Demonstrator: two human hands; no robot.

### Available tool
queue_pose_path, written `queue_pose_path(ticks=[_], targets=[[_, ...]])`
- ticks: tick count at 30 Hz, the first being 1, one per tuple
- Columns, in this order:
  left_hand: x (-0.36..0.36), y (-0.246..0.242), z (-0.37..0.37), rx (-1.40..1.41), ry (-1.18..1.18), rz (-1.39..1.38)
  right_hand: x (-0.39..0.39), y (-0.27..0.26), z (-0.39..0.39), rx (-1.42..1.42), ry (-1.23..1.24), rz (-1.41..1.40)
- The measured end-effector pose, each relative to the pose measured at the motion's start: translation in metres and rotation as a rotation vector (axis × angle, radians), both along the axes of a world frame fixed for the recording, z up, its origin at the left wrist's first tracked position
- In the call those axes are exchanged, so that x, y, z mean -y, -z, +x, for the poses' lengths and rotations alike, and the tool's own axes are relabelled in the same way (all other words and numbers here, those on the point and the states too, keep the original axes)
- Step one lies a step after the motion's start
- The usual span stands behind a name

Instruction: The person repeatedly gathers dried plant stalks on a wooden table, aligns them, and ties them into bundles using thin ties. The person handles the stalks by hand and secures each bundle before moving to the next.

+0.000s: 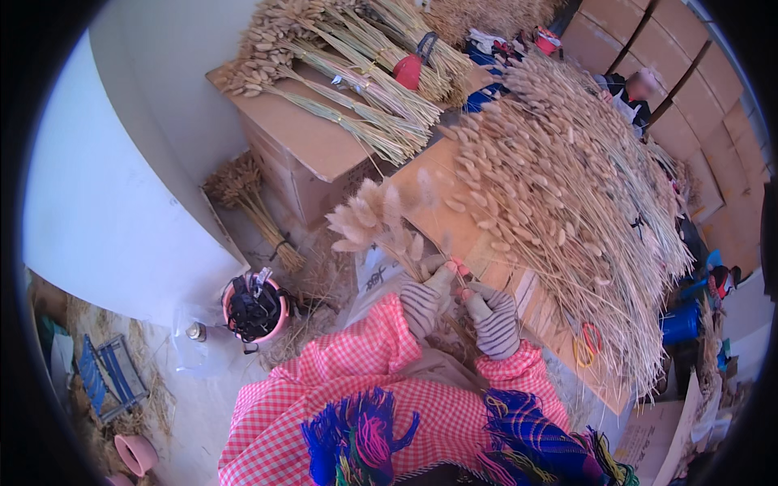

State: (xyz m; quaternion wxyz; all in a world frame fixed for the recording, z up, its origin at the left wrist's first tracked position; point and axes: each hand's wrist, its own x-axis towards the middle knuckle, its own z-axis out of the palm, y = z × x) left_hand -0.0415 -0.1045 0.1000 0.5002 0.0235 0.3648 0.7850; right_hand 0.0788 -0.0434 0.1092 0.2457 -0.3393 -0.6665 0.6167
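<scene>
My left hand [427, 300], in a grey striped glove with bare fingertips, grips a small bunch of dried bunny-tail grass [371, 220] by its stems; the fluffy heads point up and left. Close beside it, my right hand [492, 313], gloved alike, pinches a thin stem between thumb and finger. To the right, a large heap of loose dried bunny-tail stems [547, 200] covers much of a board [425, 182]. A pair of scissors with red and yellow handles [587, 345] lies at the heap's lower edge.
Tied grass bundles [364, 91] lie on a cardboard box [285, 133] at the upper left. Another bundle [261, 212] is on the floor. A pink bucket [255, 308] holds black items. A folding stool [112, 376] stands lower left. Another person [632, 97] sits beyond the heap, near stacked cartons [674, 36].
</scene>
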Motion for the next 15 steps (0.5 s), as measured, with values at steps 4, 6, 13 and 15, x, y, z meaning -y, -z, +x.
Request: queue_pose_path(ticks=[4, 6, 13, 15], targets=[[0.005, 0.017, -0.004, -0.104, 0.008, 0.141, -0.001, 0.006, 0.003, -0.053, 0.154, 0.188], [0.001, 0.026, -0.006, -0.120, -0.013, 0.136, 0.001, 0.007, 0.006, -0.027, 0.179, 0.289], [-0.003, 0.031, -0.007, -0.184, 0.028, -0.001, 0.011, 0.013, 0.003, -0.031, 0.119, 1.120], [-0.002, 0.026, -0.006, -0.205, 0.043, -0.036, 0.011, 0.015, -0.003, 0.015, 0.080, 1.162]])
